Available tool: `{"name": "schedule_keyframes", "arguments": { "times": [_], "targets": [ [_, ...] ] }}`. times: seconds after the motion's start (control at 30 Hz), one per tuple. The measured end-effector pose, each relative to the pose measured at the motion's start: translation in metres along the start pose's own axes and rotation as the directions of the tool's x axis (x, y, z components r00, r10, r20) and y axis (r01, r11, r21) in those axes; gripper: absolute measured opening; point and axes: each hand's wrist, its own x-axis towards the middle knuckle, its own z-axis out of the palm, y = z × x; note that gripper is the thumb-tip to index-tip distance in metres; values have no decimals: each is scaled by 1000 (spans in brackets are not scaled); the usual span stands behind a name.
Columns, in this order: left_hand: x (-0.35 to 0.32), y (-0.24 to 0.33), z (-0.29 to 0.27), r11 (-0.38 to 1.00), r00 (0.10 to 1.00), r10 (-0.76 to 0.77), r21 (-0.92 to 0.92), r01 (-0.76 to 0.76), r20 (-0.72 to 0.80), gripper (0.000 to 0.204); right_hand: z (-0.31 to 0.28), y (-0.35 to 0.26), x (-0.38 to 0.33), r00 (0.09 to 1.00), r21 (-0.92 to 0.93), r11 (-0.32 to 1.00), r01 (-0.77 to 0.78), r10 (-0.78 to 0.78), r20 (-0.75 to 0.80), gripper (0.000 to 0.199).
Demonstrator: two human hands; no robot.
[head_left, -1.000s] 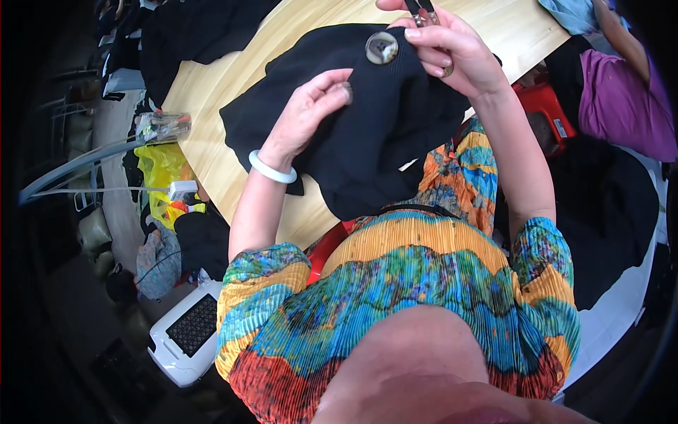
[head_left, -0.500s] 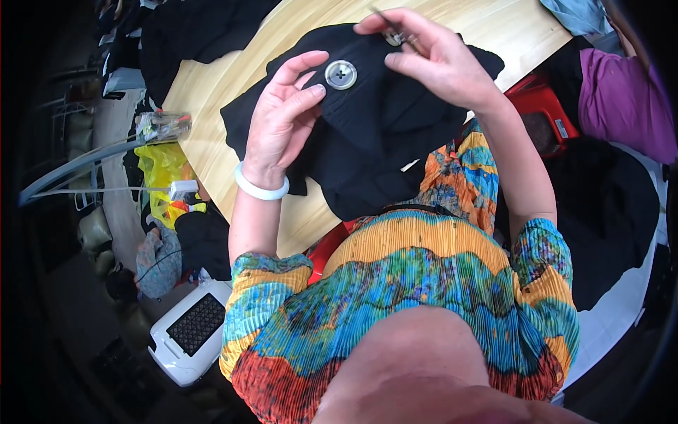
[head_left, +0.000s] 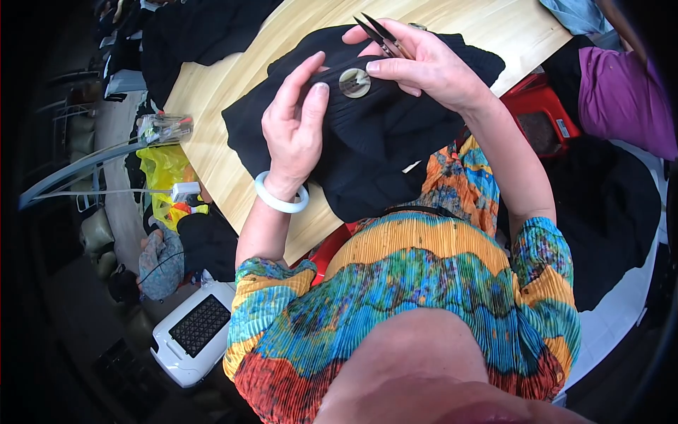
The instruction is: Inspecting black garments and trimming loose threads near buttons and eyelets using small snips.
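A black garment [head_left: 360, 148] lies over the table, with a large round grey-beige button [head_left: 354, 83] facing up. My left hand [head_left: 293, 134], a white bangle at its wrist, has a fold of the garment between thumb and index finger, left of the button. My right hand [head_left: 441, 71] is closed around small dark thread snips [head_left: 381, 35]; their two pointed blades stick out up and to the left, slightly apart. Its thumb tip meets the button's right rim. Behind the right hand part of another button [head_left: 417, 27] shows.
The garment rests on a light wooden table [head_left: 205, 92]. More black cloth [head_left: 205, 28] lies at the far left. A clear container [head_left: 164, 128] stands at the left edge above a yellow bag [head_left: 159, 173]. A red stool [head_left: 537, 113] and a person in purple [head_left: 625, 102] are at the right.
The snips have swung so that their blades point up and left. My right thumb has come to the button, which has shifted slightly right and down. My left hand has moved a little right.
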Motion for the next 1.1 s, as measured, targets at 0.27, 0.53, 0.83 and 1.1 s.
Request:
{"name": "schedule_keyframes", "arguments": {
  "times": [0.27, 0.53, 0.83, 1.1],
  "targets": [
    [11, 4, -10, 522, 674, -586, -427, 738, 449, 20, 2, 25, 9, 937, -244, 913, 327, -346, -41, 40],
    [5, 5, 2, 253, 676, -576, -687, 682, 460, 19, 14, 1, -19, 820, -658, 734, 169, -476, -319, 32],
    [-3, 3, 15, 313, 760, -516, -738, 597, 396, 22, 25, 4, -47, 869, -691, 698, 186, -445, -216, 25],
    [-7, 0, 19, 294, 774, -459, -747, 596, 436, 23, 25, 8, -48, 834, -727, 659, 192, -500, -233, 22]
  ]
}}
